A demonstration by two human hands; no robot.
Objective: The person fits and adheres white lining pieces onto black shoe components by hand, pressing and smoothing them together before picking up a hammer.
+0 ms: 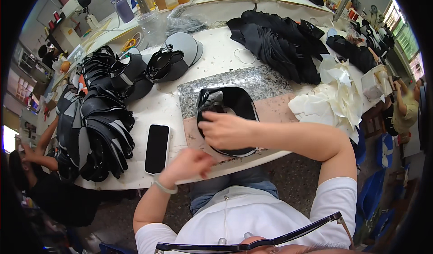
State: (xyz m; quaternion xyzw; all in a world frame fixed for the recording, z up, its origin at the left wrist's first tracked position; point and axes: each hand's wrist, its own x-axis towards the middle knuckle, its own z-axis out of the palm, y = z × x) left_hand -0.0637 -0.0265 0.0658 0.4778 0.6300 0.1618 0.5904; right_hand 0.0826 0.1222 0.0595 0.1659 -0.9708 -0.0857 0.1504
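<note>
A black shoe upper (pixel 243 101), curved into a loop, lies on the work area in front of me. My right hand (pixel 228 131) reaches across its near left part, fingers bent and closed at the edge; the fingertips are partly hidden. Just nearer to me, my left hand (pixel 189 164) hovers by the table's front edge, apart from the upper. Motion smears its fingers, and I see nothing held in it. Beneath the upper are a speckled grey stone slab (pixel 194 94) and a pinkish board (pixel 275 109).
A black-screened phone (pixel 157 149) lies left of the board. Stacked black and grey shoe uppers (pixel 101 118) fill the table's left side. Black pieces (pixel 279 46) are piled at the back right, near white sheet pieces (pixel 331 98). A person in black (pixel 58 195) sits at far left.
</note>
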